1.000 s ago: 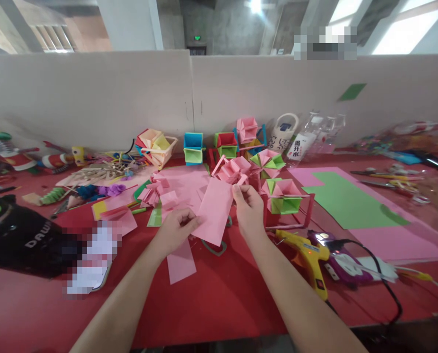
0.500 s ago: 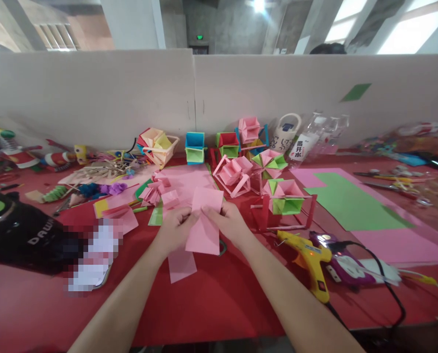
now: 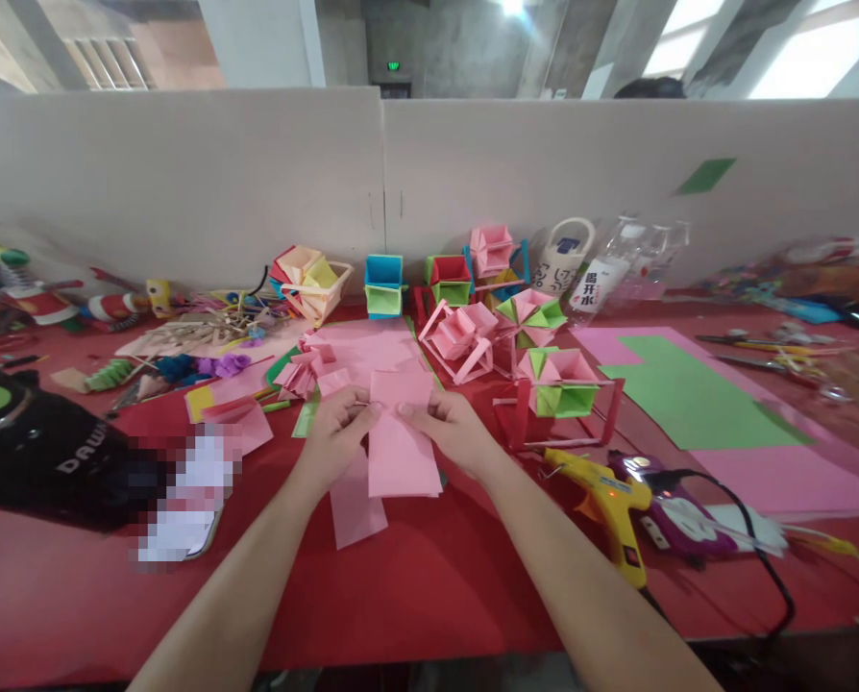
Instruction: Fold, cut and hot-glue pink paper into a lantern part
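A folded piece of pink paper [image 3: 402, 452] is held upright over the red table, its layers parting slightly at the lower right corner. My left hand [image 3: 339, 431] pinches its left edge between thumb and fingers. On the opposite edge my right hand [image 3: 454, 428] is closed, thumb lying on the front face. Beneath it a loose pink strip [image 3: 357, 514] rests on the table. Behind the hands lies a larger pink sheet [image 3: 361, 341]. Folded pink pieces [image 3: 304, 370] are heaped to the left of it.
A yellow glue gun [image 3: 613, 500] and a purple power strip [image 3: 678, 524] with cables lie at right. Paper wheel models [image 3: 563, 389] stand behind. Green paper [image 3: 696, 394] covers pink sheets. At left are a black bag-like object [image 3: 47, 452] and a phone [image 3: 191, 500].
The pink paper has turned from a slight tilt to nearly straight, and its layers now show at the bottom edge. My left hand has shifted slightly up along its side.
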Available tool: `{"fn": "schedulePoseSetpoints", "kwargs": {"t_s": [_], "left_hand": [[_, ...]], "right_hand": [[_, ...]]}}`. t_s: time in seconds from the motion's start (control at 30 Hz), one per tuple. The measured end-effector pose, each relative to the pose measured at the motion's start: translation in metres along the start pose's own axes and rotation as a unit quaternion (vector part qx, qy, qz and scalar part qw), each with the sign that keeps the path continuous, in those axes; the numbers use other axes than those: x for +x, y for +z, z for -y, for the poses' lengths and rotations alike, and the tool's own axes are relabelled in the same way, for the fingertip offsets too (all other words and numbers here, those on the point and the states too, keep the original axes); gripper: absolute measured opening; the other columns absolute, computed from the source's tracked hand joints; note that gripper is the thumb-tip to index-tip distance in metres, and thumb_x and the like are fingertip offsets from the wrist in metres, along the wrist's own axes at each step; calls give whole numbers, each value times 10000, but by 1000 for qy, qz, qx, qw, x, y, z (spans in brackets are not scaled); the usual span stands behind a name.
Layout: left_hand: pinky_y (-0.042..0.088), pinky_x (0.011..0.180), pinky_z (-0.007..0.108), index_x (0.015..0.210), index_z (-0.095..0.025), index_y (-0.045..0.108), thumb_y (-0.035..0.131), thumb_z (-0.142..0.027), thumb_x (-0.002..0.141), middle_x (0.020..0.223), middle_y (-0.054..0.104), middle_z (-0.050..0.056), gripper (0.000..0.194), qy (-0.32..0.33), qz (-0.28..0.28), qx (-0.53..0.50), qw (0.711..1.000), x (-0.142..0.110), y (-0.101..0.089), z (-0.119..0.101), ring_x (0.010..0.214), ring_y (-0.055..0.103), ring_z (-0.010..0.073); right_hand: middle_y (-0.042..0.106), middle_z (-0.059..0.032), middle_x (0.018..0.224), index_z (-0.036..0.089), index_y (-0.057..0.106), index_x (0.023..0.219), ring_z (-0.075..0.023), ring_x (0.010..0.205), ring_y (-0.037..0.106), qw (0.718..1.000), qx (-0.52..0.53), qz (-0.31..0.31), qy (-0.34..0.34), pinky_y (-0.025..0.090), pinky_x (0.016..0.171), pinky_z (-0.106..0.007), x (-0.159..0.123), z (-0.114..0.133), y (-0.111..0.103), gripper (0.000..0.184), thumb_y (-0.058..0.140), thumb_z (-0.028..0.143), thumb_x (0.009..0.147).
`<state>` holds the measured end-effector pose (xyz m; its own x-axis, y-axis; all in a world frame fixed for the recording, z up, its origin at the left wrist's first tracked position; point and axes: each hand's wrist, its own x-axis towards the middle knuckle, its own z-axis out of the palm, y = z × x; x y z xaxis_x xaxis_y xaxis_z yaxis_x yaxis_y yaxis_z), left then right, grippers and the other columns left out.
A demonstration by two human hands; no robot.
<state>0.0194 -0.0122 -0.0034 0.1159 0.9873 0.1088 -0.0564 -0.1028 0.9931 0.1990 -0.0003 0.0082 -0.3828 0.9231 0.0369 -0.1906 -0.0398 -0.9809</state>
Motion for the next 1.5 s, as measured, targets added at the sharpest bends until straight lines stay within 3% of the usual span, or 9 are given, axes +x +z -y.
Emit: {"fn": "schedulePoseSetpoints", "kwargs": {"t_s": [0.2,0.4,0.63,0.8,0.9,1.0,1.1,1.3,1.5], "left_hand": [[517,716,288,1008,-160,720,691,-354,820,915,718,69,272,46,7,63,997,1,-3,1,804,653,185],[505,722,286,982,-207,771,647,-247,775,1111,715,72,245,-48,54,-28,997,-1,-6,-6,865,646,190],[483,608,237,878,-166,693,628,-360,799,1008,684,71,220,-56,18,-79,995,0,-7,-13,771,608,156],[504,685,238,1062,-193,609,800,-272,689,920,658,26,426,23,-28,30,999,4,-7,-8,818,628,150],[502,635,250,1185,-185,560,789,-313,710,816,648,8,542,17,-40,40,998,6,-9,-4,723,630,150],[503,619,255,1124,-154,590,795,-348,700,814,663,26,509,14,-56,59,997,8,-10,-1,721,639,161],[531,768,299,1091,-149,616,773,-365,731,927,699,66,448,41,-74,92,992,9,-10,2,876,666,193],[502,942,336,1306,-212,567,755,-357,762,1388,567,126,594,87,-12,118,989,6,-8,0,1242,562,264],[527,866,311,1381,-192,530,743,-350,770,1330,613,129,667,69,20,100,992,4,-9,-4,1134,620,249]], "right_hand": [[707,-34,720,154,730,834,-148,631,622,1000,-21,21,-1,511,630,-292,1,-2,-1,340,791,468,718],[750,-47,1025,249,764,1032,-192,905,678,998,-27,-18,-49,529,808,-341,3,-4,-6,288,738,320,754],[754,-26,1078,285,786,1018,-217,1058,656,988,-120,-5,-97,489,952,-398,2,-1,-5,318,566,205,803],[740,-32,1002,244,778,1040,-173,853,647,996,-77,-24,-46,512,753,-310,3,-5,-7,366,502,200,804],[720,-39,1016,227,763,1064,-160,797,629,998,-53,-5,-37,502,694,-294,2,-4,-6,396,484,191,787],[696,-55,1135,235,751,1063,-186,906,635,988,-117,8,-96,505,784,-328,0,-2,-2,307,590,244,802],[707,-66,1149,249,737,1074,-226,1048,630,973,-182,-19,-138,488,913,-377,-1,-3,4,281,690,300,802],[731,-63,1127,240,740,1059,-225,1052,659,978,-148,-56,-137,502,929,-379,4,-10,4,256,693,310,818],[672,-65,1275,261,701,1191,-234,1125,634,979,-142,-67,-128,516,905,-371,6,-12,-1,349,657,329,851]]}}
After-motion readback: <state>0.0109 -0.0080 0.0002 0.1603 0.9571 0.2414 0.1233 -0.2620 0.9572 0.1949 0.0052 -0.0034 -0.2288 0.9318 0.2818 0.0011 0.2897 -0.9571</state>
